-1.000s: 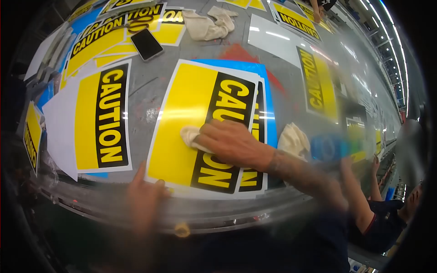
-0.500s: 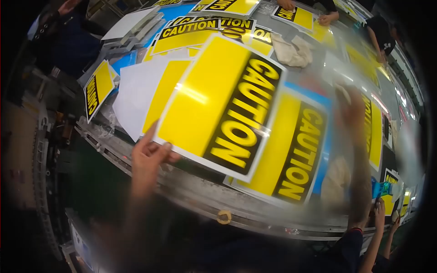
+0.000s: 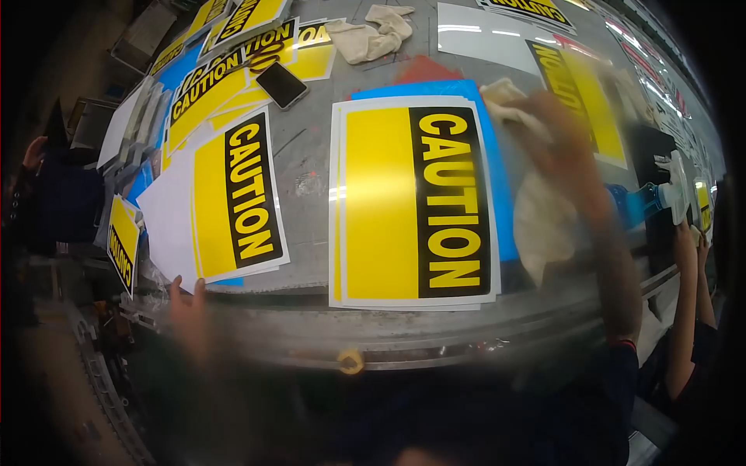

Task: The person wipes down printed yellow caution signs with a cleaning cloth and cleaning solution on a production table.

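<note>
My left hand [image 3: 189, 314] is at the near corner of the left pile, two fingertips apart and touching its edge. That pile has a yellow and black caution sign [image 3: 211, 198] on top, with a white sheet [image 3: 167, 241] jutting out at its left. A white cloth [image 3: 507, 95] is bunched in my right hand [image 3: 559, 147], which is blurred and raised over the right side of the table. Between my hands lies another caution sign [image 3: 381, 202], atop a slightly offset stack on a blue sheet [image 3: 503, 210].
A phone [image 3: 282, 85] lies by more caution signs [image 3: 206, 97] at the back left. Pale cloths [image 3: 365, 35] [image 3: 544, 221] rest on the table. At right are a blue spray bottle [image 3: 641, 202] and another person's arms [image 3: 684, 303]. A metal rail [image 3: 420, 349] edges the table.
The caution sign held up in my left hand has left it; both front piles now show a sign lying flat. My left hand moved to the left pile's corner. My view shifted.
</note>
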A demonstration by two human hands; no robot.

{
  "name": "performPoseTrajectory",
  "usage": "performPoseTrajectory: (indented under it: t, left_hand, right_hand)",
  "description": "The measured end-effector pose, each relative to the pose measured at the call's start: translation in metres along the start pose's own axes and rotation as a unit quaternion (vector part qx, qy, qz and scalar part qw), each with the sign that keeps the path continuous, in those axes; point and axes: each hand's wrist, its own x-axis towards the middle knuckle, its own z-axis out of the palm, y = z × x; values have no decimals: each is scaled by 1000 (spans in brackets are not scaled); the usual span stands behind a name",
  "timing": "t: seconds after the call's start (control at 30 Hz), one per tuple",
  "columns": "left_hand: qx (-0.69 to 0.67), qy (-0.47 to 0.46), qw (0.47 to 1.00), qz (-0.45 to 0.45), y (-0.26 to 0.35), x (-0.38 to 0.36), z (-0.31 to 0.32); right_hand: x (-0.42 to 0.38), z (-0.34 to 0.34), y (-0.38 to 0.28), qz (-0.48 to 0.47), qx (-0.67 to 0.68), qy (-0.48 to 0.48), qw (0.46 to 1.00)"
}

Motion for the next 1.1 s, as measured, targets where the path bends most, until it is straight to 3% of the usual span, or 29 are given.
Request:
performPoseTrajectory:
  t: [0.03,0.1,0.2,0.23,0.3,0.33,0.4,0.43,0.53,0.6,0.67,0.87,0.97,1.0,1.1]
  left_hand:
    - [-15,24,1000,2,5,-2,-9]
    - [-123,-25,990,69,53,-40,-8]
    - [-172,-270,930,182,126,-100,3]
    - [-195,-302,911,202,136,-111,15]
    - [-226,-348,898,145,140,-122,35]
    - [-238,-352,897,123,143,-125,38]
    - [-262,-352,896,70,144,-129,37]
    - [-303,-381,873,26,140,-126,38]
    - [-360,-366,857,41,129,-132,47]
    - [-329,-363,868,74,135,-137,40]
    - [-315,-347,877,102,134,-143,36]
    - [-519,-372,766,-69,127,-150,43]
    - [-501,-359,787,-43,135,-154,33]
    - [-468,-353,810,10,131,-153,32]
    - [-395,-351,847,56,127,-158,21]
  right_hand:
    - [-8,0,-8,9,7,-8,1000]
    - [-20,6,-27,20,37,-57,998]
    - [-35,28,-55,49,60,-96,992]
    - [-44,41,-57,66,66,-86,992]
    - [-73,63,-58,139,110,-63,982]
    - [-85,68,-63,196,143,-53,969]
    - [-108,78,-70,208,157,-15,965]
    - [-112,80,-78,272,222,6,937]
    - [-116,80,-80,269,189,9,944]
    - [-110,75,-88,331,287,21,899]
    - [-115,79,-87,328,293,46,897]
    - [-121,77,-87,417,386,85,819]
    - [-127,77,-84,428,384,94,813]
    - [-126,76,-86,437,392,95,804]
    - [-120,73,-91,460,402,99,786]
